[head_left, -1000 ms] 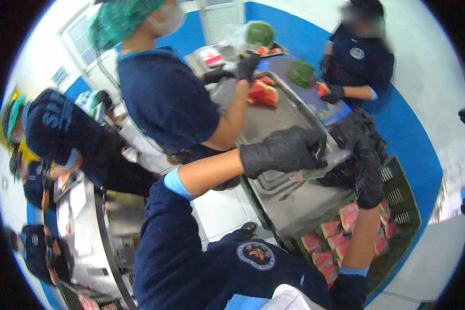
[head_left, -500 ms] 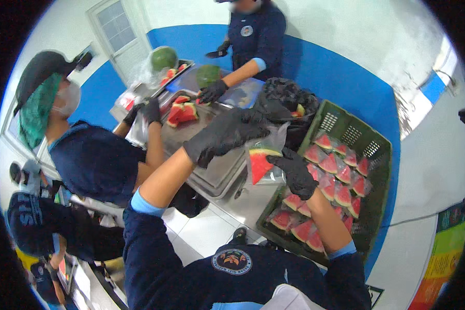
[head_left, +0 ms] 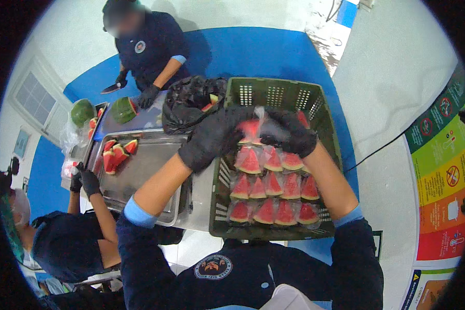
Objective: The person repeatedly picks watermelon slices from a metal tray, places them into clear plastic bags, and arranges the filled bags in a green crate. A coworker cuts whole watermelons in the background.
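Both my hands wear black gloves and are above the back of a green plastic crate. My left hand and my right hand are closed on a clear bag with a watermelon slice in it; their fingers partly hide it. Below them, rows of bagged watermelon wedges lie in the crate. A black bag with rind pieces stands just left of the crate.
A steel tray holds watermelon pieces. A blue board bears a cut watermelon; a whole one sits further left. A co-worker with a knife stands beyond, another at the left. A poster wall is at right.
The view has swung toward the crate, now centred. The bagged slice in my hands has moved from beside the crate to over its back, and my hands have drawn together on it.
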`<state>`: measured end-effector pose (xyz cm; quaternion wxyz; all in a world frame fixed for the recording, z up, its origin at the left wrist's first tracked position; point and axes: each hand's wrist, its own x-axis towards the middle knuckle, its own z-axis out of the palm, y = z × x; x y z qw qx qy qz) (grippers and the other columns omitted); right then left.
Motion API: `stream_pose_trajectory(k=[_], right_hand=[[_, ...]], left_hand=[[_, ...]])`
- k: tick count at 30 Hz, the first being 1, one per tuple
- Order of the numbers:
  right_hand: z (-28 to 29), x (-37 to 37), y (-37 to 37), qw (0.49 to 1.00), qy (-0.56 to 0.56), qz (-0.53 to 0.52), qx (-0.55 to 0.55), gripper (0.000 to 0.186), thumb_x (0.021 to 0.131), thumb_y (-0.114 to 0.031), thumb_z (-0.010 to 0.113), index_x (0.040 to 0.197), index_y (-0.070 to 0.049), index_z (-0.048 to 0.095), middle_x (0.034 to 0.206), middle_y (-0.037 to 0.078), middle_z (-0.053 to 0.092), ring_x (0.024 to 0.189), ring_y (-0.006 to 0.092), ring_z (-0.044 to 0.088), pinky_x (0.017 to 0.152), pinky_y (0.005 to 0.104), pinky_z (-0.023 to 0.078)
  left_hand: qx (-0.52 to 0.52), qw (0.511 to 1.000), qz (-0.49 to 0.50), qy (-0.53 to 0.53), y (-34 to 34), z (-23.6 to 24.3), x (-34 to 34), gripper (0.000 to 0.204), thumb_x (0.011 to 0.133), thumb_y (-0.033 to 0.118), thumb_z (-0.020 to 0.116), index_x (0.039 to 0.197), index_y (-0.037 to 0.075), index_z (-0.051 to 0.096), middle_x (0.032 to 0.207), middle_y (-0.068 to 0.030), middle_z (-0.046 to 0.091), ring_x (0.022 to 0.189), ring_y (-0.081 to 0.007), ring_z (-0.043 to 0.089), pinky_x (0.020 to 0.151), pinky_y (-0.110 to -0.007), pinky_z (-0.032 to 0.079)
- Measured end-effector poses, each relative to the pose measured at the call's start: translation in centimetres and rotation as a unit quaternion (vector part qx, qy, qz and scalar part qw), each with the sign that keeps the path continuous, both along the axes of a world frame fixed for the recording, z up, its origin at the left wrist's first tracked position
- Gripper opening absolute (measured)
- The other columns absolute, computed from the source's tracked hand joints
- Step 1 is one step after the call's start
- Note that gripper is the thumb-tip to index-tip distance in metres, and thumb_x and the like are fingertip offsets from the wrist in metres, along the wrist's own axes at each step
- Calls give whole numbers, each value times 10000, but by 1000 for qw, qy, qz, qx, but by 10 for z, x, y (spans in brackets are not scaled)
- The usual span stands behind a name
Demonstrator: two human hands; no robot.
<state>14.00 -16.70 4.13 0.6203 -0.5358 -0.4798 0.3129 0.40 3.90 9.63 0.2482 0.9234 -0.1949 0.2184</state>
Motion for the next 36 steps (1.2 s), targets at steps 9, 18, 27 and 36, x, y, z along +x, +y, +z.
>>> stream_pose_trajectory(k=[9,18,27,36], right_hand=[[-103,119,-71,890,171,-335,-257,458,895,-312,522,1294,-90,491,1138,109,626,992,223,599,872,334,478],[-151,94,-64,786,-397,-209,-425,876,699,-212,755,1440,-168,290,1358,194,439,1240,352,447,1016,417,400],[-191,121,-61,772,-369,-119,-505,690,801,-386,618,1412,-181,374,1433,151,383,1323,329,354,1086,417,303],[-87,65,-37,855,-300,-238,-351,702,812,-221,671,1421,-112,341,1401,168,415,1289,322,398,1067,406,325]], left_hand=[[-318,864,68,385,-58,-160,186,446,859,315,621,1195,32,542,1079,-110,619,965,-180,571,825,-331,462],[-128,933,-3,336,-87,-292,222,269,850,191,532,1065,59,626,969,-71,646,832,-163,568,764,-350,475],[28,932,162,324,-88,-139,153,562,700,465,694,1052,28,651,1068,-190,646,987,-317,631,861,-425,500],[-237,818,516,94,69,-106,-90,303,853,283,597,1028,37,627,1020,-185,632,948,-341,610,828,-392,470]])
